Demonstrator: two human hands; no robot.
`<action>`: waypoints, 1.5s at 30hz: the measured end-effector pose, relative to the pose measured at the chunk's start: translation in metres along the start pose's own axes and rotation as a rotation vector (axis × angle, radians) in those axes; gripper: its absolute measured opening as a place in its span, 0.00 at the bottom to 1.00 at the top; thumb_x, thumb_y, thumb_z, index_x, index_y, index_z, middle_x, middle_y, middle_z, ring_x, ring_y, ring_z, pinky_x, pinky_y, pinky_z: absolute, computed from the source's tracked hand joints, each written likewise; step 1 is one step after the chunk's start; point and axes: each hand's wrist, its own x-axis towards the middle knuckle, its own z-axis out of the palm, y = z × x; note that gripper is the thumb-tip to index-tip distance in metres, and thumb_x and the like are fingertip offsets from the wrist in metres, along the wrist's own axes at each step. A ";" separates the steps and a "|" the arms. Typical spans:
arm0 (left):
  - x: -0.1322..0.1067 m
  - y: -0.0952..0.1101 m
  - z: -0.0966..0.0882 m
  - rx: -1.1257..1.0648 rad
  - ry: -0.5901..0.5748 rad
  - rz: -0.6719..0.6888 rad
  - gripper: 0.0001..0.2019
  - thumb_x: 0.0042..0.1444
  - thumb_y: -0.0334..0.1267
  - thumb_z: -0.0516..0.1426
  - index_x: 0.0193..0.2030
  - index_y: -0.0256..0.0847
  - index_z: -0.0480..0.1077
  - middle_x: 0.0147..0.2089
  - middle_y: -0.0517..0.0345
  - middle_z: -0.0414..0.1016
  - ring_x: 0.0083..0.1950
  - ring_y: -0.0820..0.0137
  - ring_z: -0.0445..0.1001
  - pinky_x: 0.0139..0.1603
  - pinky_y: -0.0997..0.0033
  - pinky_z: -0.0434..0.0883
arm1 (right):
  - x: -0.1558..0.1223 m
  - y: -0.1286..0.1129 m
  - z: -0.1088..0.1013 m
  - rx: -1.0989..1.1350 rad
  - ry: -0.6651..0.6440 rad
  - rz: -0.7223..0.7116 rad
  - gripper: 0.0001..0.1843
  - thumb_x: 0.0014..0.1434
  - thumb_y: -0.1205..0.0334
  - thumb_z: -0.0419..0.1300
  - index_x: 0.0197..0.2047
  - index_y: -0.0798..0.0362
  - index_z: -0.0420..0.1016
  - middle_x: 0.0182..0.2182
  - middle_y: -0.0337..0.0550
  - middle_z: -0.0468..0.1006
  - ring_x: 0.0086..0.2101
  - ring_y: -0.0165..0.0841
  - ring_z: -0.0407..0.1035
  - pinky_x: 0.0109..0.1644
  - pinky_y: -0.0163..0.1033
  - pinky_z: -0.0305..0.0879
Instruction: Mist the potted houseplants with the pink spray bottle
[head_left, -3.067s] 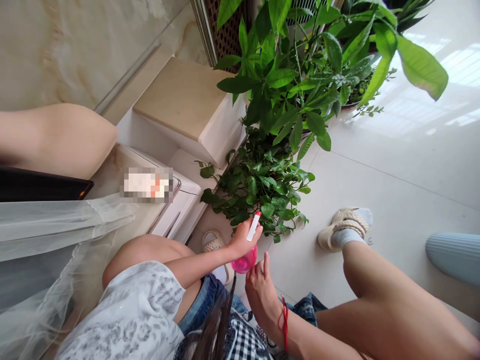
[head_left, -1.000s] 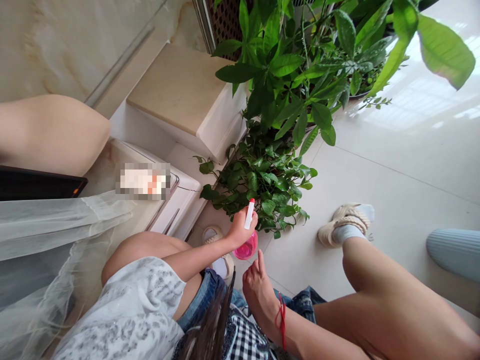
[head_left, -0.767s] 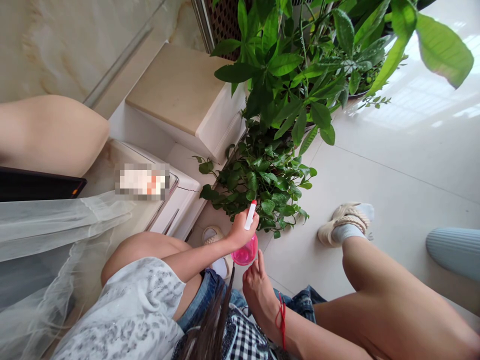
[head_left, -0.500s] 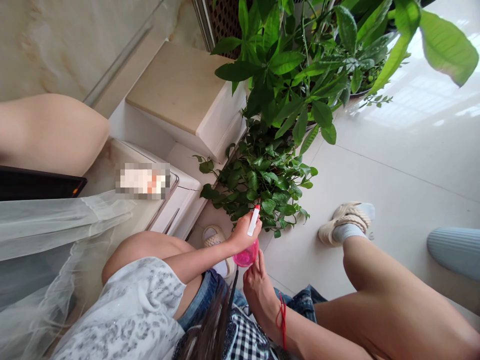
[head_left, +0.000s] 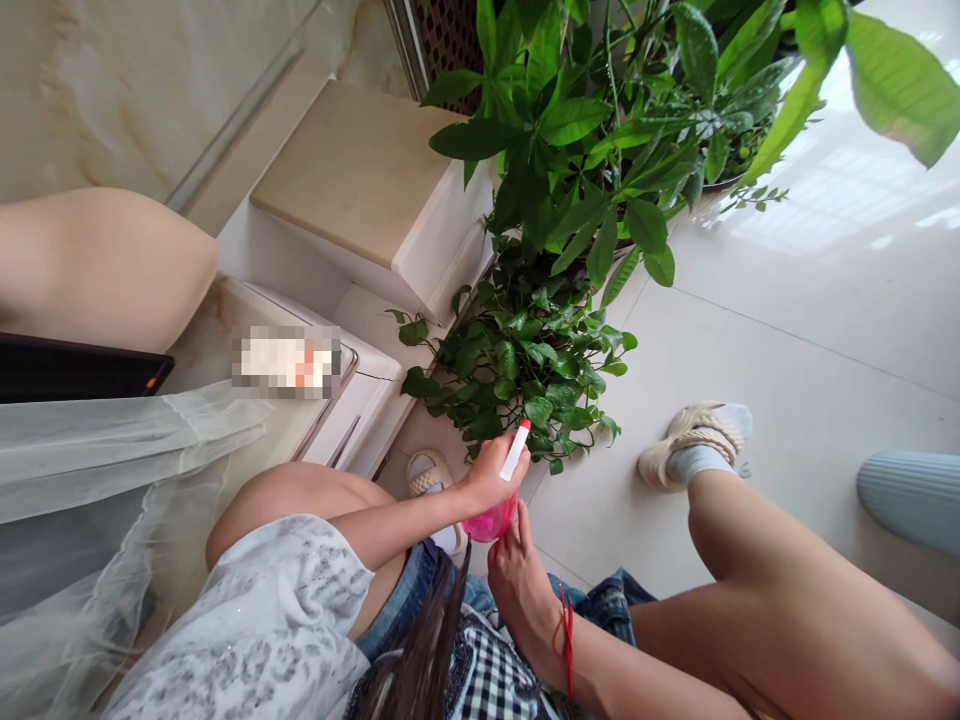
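My left hand [head_left: 495, 472] is closed around the neck of a spray bottle [head_left: 487, 523] with a translucent pink body, a white head and a red nozzle tip. The bottle leans, its nozzle up and to the right, close to the lower leaves of a bushy potted plant [head_left: 525, 350]. Stretched-out fingers of my right hand [head_left: 514, 560] lie along the bottle's right side; a red string circles that wrist. Its thumb is hidden, and so is most of the trigger.
A taller broad-leaved plant [head_left: 600, 150] rises behind the bushy one. To the left are a white cabinet with a beige top [head_left: 360, 170], a sheer curtain [head_left: 112, 500] and a dark flat panel [head_left: 82, 368]. A ribbed light-blue object [head_left: 907, 500] stands at right on the tiled floor [head_left: 795, 370].
My left hand has shifted slightly down and right. The nozzle swung a little rightward while the pink body moved slightly left. My right hand stays nearly still.
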 end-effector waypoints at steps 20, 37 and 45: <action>-0.002 -0.001 0.003 0.026 -0.042 0.047 0.03 0.60 0.34 0.56 0.38 0.39 0.71 0.32 0.56 0.75 0.31 0.71 0.72 0.35 0.73 0.66 | 0.006 -0.003 -0.004 0.044 -0.170 -0.038 0.27 0.55 0.72 0.57 0.57 0.66 0.82 0.59 0.66 0.77 0.65 0.55 0.68 0.78 0.60 0.46; -0.002 0.000 0.002 0.104 -0.141 0.093 0.04 0.63 0.36 0.54 0.37 0.40 0.69 0.34 0.55 0.76 0.35 0.68 0.75 0.40 0.70 0.68 | 0.013 -0.001 -0.018 0.092 -0.285 -0.032 0.28 0.56 0.77 0.59 0.61 0.67 0.79 0.64 0.67 0.71 0.69 0.54 0.61 0.79 0.60 0.43; -0.001 0.003 0.000 0.087 -0.224 0.104 0.04 0.61 0.35 0.55 0.39 0.39 0.71 0.37 0.54 0.78 0.37 0.67 0.76 0.41 0.71 0.69 | 0.013 -0.001 -0.014 0.164 -0.300 -0.055 0.26 0.58 0.74 0.60 0.60 0.71 0.78 0.61 0.71 0.74 0.67 0.58 0.65 0.78 0.64 0.43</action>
